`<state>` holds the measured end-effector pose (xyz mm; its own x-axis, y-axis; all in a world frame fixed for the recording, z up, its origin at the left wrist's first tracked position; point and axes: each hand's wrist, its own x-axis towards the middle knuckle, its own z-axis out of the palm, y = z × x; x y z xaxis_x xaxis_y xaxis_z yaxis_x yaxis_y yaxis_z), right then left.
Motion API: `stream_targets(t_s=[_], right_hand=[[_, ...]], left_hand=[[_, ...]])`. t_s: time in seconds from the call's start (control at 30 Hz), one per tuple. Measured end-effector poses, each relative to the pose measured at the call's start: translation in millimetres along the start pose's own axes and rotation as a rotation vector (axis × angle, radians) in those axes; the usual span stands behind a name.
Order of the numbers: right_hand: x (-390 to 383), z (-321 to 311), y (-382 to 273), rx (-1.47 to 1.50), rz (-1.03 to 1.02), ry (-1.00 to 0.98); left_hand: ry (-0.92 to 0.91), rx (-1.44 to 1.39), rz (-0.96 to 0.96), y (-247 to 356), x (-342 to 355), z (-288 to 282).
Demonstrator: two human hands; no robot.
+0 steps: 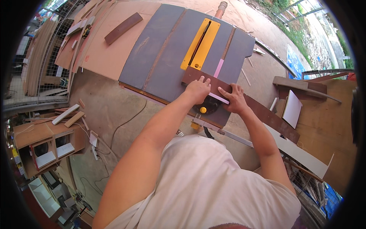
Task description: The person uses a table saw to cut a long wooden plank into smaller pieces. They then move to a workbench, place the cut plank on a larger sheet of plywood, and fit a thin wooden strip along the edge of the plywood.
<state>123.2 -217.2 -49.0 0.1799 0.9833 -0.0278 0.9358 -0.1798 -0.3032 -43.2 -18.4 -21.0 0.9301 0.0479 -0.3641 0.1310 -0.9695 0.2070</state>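
Note:
A dark brown board (198,78) lies across the near part of a grey table saw (164,45), close to the near end of its yellow throat plate (188,63). My left hand (198,90) holds the board near its left end, fingers pressed over its top face. To its right, my right hand (235,100) grips the same board, thumb pointing left and the fingers over the far side. A pale pinkish strip (219,98) runs along the board's near edge. Just below it sits a dark miter gauge with a yellow knob (203,110).
Past my right hand, a long brown length (270,118) appears to continue the board toward a wooden bench (328,126) carrying panels. A loose brown piece (124,28) lies on the brown sheet left of the saw. Cables (127,122) trail over the floor beside a wooden cabinet (49,133).

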Motion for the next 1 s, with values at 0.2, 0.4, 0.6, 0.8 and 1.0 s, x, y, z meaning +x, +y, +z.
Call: stream_targets(t_s=[0.2,0.4,0.6,0.8,1.0], right_hand=[[16.9,-6.0,17.9,-0.018,0.03,-0.004],[40.5,-16.5,42.4,-0.027,0.012,-0.005],[44.6,-17.4,49.3,-0.022,0.004,-0.003],[48.5,-22.0,52.1,-0.031,0.019,-0.004],[50.1,-22.8,56.5,-0.028,0.025,-0.006]], left_hand=[[0.041,0.009,-0.005,-9.5,22.7,-6.5],[0.018,0.032,-0.008,-20.8,51.3,-24.7],[0.002,0.027,-0.005,-24.0,57.5,-29.9],[-0.005,0.03,-0.008,-24.6,62.0,-34.8],[-0.01,0.029,-0.011,-25.2,66.3,-38.8]])
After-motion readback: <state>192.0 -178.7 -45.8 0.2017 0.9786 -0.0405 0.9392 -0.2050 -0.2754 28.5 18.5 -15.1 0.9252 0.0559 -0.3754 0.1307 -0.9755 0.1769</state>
